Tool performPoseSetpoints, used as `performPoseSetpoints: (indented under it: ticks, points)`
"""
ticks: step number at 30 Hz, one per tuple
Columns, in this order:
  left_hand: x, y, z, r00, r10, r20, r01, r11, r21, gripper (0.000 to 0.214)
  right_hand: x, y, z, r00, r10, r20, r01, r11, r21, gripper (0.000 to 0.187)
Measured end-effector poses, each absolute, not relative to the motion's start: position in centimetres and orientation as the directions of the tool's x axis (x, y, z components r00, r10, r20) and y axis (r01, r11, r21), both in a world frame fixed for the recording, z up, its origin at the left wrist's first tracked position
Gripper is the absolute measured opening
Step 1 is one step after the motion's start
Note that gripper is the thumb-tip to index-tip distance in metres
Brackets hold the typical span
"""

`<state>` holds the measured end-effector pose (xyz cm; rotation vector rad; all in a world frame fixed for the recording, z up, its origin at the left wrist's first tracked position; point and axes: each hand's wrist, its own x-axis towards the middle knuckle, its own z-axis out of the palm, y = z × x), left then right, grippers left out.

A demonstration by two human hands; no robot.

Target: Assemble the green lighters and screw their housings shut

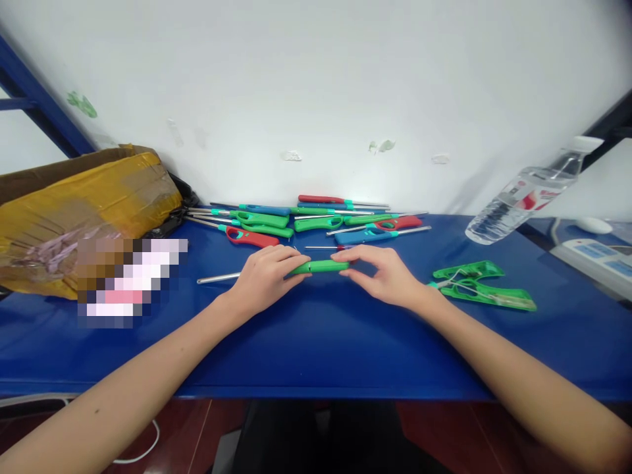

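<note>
A green long-nosed lighter (323,266) lies crosswise between my hands above the blue tabletop. My left hand (264,280) pinches its left part, and the metal tube sticks out to the left past my fingers. My right hand (380,275) grips the handle's right end between thumb and fingers. Just behind the right fingertips is a screwdriver (320,248) with a thin shaft and a dark red handle, partly hidden. To the right of my right wrist rests an opened green lighter casing (486,289), its inner parts showing.
Several red, green and blue lighters (269,219) are piled along the wall. On the left stands a taped cardboard box (93,204) beside a blurred-out patch. A water bottle (523,197) leans at the right, near a white power strip (597,260). The blue table's (316,355) front edge is close.
</note>
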<state>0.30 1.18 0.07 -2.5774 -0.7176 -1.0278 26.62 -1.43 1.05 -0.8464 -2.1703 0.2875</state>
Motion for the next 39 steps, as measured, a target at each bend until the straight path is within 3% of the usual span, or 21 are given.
performPoseSetpoints:
  ticks: [6,10,17,23,39]
  points:
    - [0.5,1.2,0.0,0.615,0.307,0.726,0.497,-0.866,-0.054,0.018,26.1,-1.5,1.0,-0.512,0.662,0.548,0.512,0.747,-0.424,0.027]
    - [0.6,1.1,0.2,0.638,0.35,0.686,0.488,-0.873,-0.009,0.018,25.9,-1.6,0.8,-0.53,0.633,0.564,0.476,0.773,-0.42,0.028]
    - [-0.9,1.6,1.7,0.718,0.551,0.425,0.514,-0.832,0.21,0.035,26.6,-1.2,0.6,-0.488,0.671,0.558,0.517,0.738,-0.435,0.027]
    - [-1.6,1.7,2.9,0.779,0.573,0.256,0.474,-0.804,0.358,0.025,27.2,-0.8,0.6,-0.482,0.699,0.528,0.539,0.712,-0.45,0.027]
    - [-1.4,1.8,2.1,0.748,0.618,0.243,0.557,-0.783,0.277,0.019,27.3,-0.6,0.6,-0.532,0.688,0.493,0.598,0.718,-0.356,0.027]
